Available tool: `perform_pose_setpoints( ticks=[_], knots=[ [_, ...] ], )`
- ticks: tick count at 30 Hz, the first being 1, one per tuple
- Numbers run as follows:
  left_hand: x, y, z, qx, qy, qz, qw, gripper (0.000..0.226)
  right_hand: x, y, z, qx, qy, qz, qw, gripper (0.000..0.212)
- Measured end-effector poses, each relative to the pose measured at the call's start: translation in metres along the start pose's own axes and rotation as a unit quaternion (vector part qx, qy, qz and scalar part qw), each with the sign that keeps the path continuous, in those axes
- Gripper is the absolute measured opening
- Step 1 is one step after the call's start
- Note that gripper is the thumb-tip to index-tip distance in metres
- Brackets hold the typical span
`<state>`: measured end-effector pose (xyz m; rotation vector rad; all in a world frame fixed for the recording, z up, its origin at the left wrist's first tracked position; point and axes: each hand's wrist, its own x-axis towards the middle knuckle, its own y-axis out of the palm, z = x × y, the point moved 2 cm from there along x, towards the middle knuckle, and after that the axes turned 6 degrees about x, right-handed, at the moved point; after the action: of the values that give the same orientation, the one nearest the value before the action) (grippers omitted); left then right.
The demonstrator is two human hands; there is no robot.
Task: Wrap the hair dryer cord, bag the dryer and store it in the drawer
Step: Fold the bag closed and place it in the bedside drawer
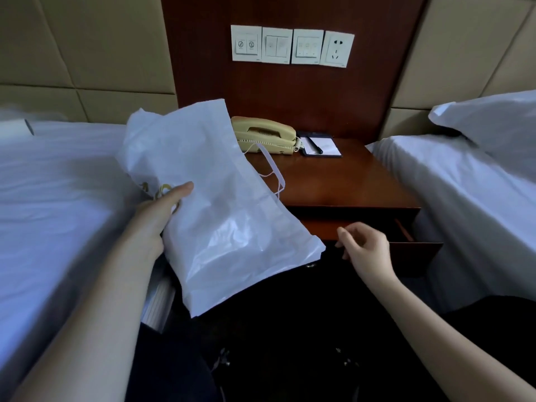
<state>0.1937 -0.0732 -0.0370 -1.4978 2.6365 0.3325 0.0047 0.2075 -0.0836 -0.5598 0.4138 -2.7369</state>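
white bag [220,216] crinkled, bulging, tilted, drawstring loop trailing onto surface [342,181]; held above near-left of open drawer [406,236]. left hand [156,216] grip closed on bag edge. right hand [365,245] loosely curled, empty, over drawer.

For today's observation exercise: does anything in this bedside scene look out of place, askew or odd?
Nothing is damaged or spilled. The nightstand drawer stands pulled open, and the white bag is held tilted by the left hand, its drawstring dangling loose. Both suit packing in progress.

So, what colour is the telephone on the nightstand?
Cream telephone, seen in the head view.
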Motion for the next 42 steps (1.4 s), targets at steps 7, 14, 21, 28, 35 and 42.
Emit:
perform_pose_setpoints(
  ticks=[7, 14, 21, 28, 35, 42],
  knots=[
    [-0.004, 0.021, 0.009, -0.057, -0.027, 0.066, 0.996, 0.013, 0.022, -0.014, -0.005, -0.236, 0.047, 0.125, 0.963, 0.054],
    [-0.017, 0.049, 0.016, -0.103, -0.06, 0.041, 0.992, 0.01, 0.022, -0.035, -0.001, -0.171, 0.112, 0.204, 0.957, 0.053],
    [-0.021, 0.073, 0.023, -0.117, -0.087, 0.015, 0.989, 0.037, 0.002, -0.053, -0.011, -0.053, 0.121, 0.296, 0.946, 0.058],
    [-0.023, 0.094, 0.04, -0.134, -0.109, 0.001, 0.985, 0.053, -0.011, -0.065, -0.006, -0.02, 0.15, 0.349, 0.925, 0.057],
    [-0.031, 0.108, 0.051, -0.139, -0.124, -0.019, 0.982, 0.055, -0.015, -0.069, -0.008, -0.01, 0.219, 0.407, 0.887, 0.064],
    [-0.046, 0.126, 0.06, -0.143, -0.137, -0.006, 0.98, 0.049, 0.0, -0.069, -0.009, 0.025, 0.288, 0.257, 0.922, 0.055]
  ],
)
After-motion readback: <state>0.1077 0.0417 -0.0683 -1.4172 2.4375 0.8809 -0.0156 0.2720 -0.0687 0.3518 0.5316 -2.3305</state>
